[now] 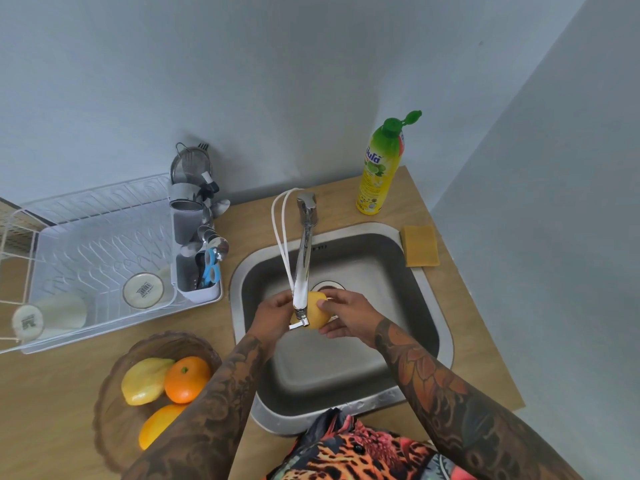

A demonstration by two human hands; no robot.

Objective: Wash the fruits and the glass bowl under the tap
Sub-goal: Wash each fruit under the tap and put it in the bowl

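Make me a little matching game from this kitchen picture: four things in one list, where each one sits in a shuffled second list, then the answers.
Things:
1. yellow fruit
2. orange
3. sponge
4. blue-handled scissors

Places:
A. in the glass bowl on the counter
B. in the cutlery holder of the dish rack
C. held by both hands over the sink, at the tap spout
D. on the counter at the sink's far right corner

Pairs: 1-C, 2-A, 3-D, 4-B

The tap spout and white hoses bar the sink middle; its right side lies open
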